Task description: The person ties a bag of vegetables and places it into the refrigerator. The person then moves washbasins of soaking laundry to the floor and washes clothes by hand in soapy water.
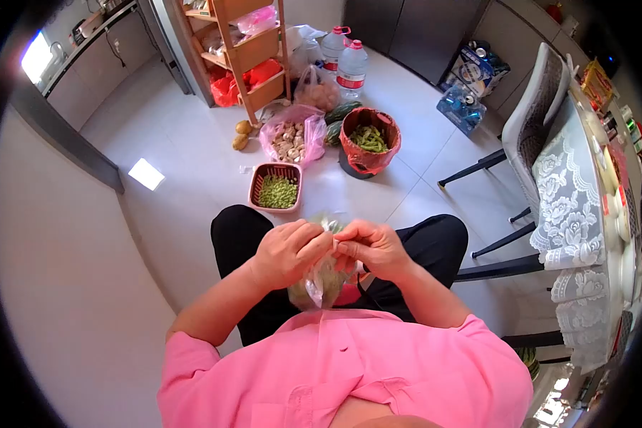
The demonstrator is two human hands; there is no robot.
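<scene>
A clear plastic bag point(319, 287) with something green inside rests against my lap between my knees. My left hand point(289, 251) is closed on the top of the bag. Pressed close beside it, my right hand point(375, 250) pinches the gathered plastic at the bag's neck with thumb and fingers. Just beyond my knees, a pink basket point(252, 194) on the floor holds many shelled green beans point(277, 192). To its right, a bin with a red liner point(363, 165) contains green pods point(368, 139).
Behind the basket lies a pink bag of garlic point(291, 140), with potatoes point(242, 135) at its left. A wooden shelf point(258, 64) and water bottles point(352, 70) stand farther back. A chair point(533, 121) and a lace-covered table point(574, 214) are on the right.
</scene>
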